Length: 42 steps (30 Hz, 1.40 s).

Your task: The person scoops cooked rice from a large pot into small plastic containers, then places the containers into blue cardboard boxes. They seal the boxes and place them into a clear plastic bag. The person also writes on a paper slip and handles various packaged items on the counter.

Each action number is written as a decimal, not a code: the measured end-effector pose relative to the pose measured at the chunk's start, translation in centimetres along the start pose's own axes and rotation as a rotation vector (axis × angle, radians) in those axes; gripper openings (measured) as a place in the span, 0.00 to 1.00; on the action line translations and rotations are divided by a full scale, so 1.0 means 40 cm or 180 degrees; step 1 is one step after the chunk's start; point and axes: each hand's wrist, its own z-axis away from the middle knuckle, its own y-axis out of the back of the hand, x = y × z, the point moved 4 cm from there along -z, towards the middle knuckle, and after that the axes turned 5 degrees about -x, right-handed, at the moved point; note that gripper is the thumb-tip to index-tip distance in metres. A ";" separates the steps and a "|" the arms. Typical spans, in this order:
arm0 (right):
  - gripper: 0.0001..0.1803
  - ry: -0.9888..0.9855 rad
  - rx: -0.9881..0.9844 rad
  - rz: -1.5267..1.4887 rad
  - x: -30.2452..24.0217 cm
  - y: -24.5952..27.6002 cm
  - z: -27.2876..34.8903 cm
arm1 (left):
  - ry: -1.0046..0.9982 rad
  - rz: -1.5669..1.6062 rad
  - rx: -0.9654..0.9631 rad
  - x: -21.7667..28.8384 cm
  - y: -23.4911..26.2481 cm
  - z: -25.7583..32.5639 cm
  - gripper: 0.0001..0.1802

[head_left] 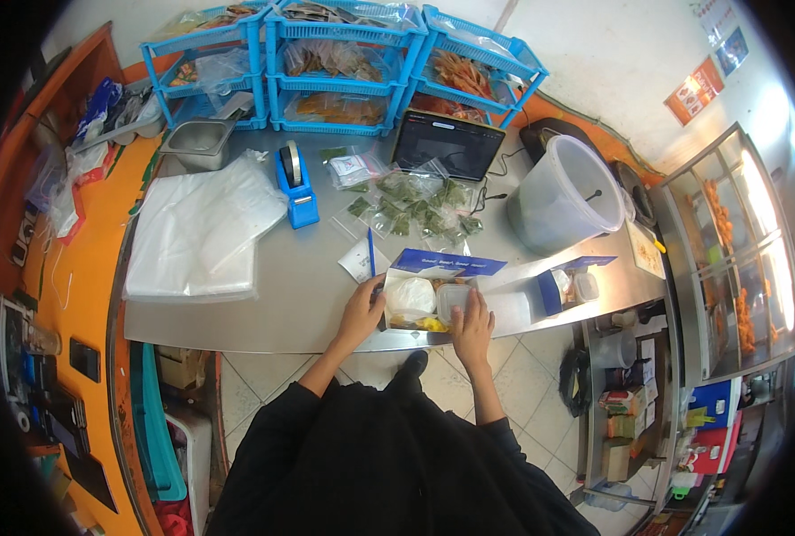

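In front of me, at the counter's near edge, stands an open cardboard food box (411, 326) with a raised blue lid (446, 263). Inside it are a round white wrapped item (411, 297), a small clear lidded tub (452, 298) and something yellow (431, 323) at the front. My left hand (361, 311) grips the box's left side, its fingers partly hidden behind the wall. My right hand (473, 323) is on the right side, fingers over the wall and against the tub. A second open blue-and-white box (554, 292) with a small tub (585, 286) sits to the right.
Clear plastic bags (196, 228) lie left on the metal counter (312, 308), beside a blue tape dispenser (299, 192). Small green-filled packets (415, 210), a tablet (446, 147) and a large translucent bucket (563, 196) stand behind. Blue tiered racks (335, 85) line the wall; a glass display case (728, 259) is right.
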 end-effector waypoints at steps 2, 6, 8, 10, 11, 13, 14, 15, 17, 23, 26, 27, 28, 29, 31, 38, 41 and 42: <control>0.29 -0.0001 0.0085 -0.0054 0.007 -0.006 -0.002 | 0.0010 0.0025 -0.0039 -0.006 -0.003 -0.003 0.19; 0.32 0.0080 0.0402 0.0375 -0.019 0.031 -0.005 | -0.0187 -0.0321 0.0023 0.030 0.004 -0.015 0.19; 0.35 -0.0035 0.0601 -0.0067 -0.023 0.057 -0.029 | -0.0430 -0.0591 0.0012 0.081 0.006 -0.043 0.18; 0.37 -0.0309 0.0749 -0.1329 -0.006 0.074 -0.089 | -0.0467 -0.0663 0.0049 0.100 -0.006 -0.080 0.16; 0.37 -0.0329 0.1025 -0.1888 -0.009 0.076 -0.115 | -0.0488 -0.0706 0.0074 0.109 -0.013 -0.093 0.16; 0.37 -0.0199 0.1203 -0.2086 -0.026 0.087 -0.148 | -0.0379 -0.0646 0.0132 0.122 -0.023 -0.103 0.16; 0.37 -0.0134 0.1294 -0.2189 -0.030 0.090 -0.159 | -0.0326 -0.0620 0.0160 0.138 -0.024 -0.110 0.17; 0.37 0.0010 0.1376 -0.1996 -0.032 0.095 -0.163 | -0.0263 -0.0737 0.0119 0.155 -0.025 -0.112 0.17; 0.35 0.0279 0.1513 -0.1600 -0.032 0.105 -0.161 | -0.0109 -0.0968 0.0035 0.191 -0.021 -0.102 0.18; 0.35 0.0963 0.1350 -0.0891 0.005 0.171 -0.192 | -0.1640 -0.1264 0.0869 0.259 0.034 -0.124 0.12; 0.38 0.0927 0.0429 -0.0954 0.025 0.223 -0.192 | -0.0796 -0.0549 -0.0727 0.220 0.077 -0.151 0.13; 0.42 0.1090 0.0223 -0.0852 0.032 0.225 -0.182 | -0.0860 -0.0258 -0.0886 0.187 0.079 -0.147 0.20; 0.42 0.1237 0.0066 -0.0595 0.036 0.218 -0.166 | -0.1042 -0.0394 -0.0951 0.181 0.080 -0.130 0.22; 0.42 0.1372 -0.0086 -0.0331 0.042 0.212 -0.143 | -0.1231 -0.0523 -0.1026 0.184 0.077 -0.109 0.24; 0.37 0.1536 -0.0205 -0.0170 0.059 0.185 -0.095 | -0.1748 -0.1025 -0.1124 0.154 0.066 -0.053 0.27; 0.28 0.2168 0.0215 0.0311 0.188 0.025 0.069 | -0.2748 -0.2005 -0.1310 0.049 0.022 0.086 0.28; 0.28 0.1879 0.0078 -0.0366 0.165 0.033 0.078 | -0.1941 -0.1336 -0.1284 0.074 0.018 0.107 0.28; 0.29 0.1767 -0.0003 -0.0662 0.147 0.044 0.079 | -0.1742 -0.1213 -0.1071 0.072 0.007 0.113 0.29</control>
